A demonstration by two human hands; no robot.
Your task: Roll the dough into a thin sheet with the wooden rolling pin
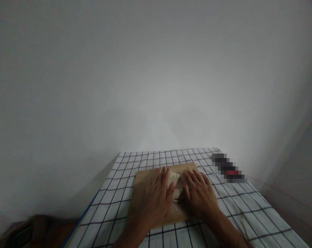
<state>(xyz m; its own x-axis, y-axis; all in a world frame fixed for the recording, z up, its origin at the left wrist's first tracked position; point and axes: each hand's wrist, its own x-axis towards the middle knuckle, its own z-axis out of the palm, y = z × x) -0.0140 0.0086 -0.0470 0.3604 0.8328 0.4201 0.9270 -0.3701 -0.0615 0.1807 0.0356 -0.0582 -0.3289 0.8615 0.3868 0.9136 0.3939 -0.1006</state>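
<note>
A pale lump of dough (174,179) lies on a wooden board (139,187), between my two hands. My left hand (158,193) rests along the dough's left side, fingers stretched forward and thumb touching it. On the other side, my right hand (198,191) lies against the dough's right edge with its fingers extended and slightly bent. Neither hand is wrapped around the dough. Both hands hide parts of it, so its full outline cannot be seen.
Under the board is a white tablecloth with a dark grid (109,196). A blurred-out dark and red item (229,168) lies at the table's right side. A pale wall (156,86) rises behind the table. Something brown (39,229) stands low at the left.
</note>
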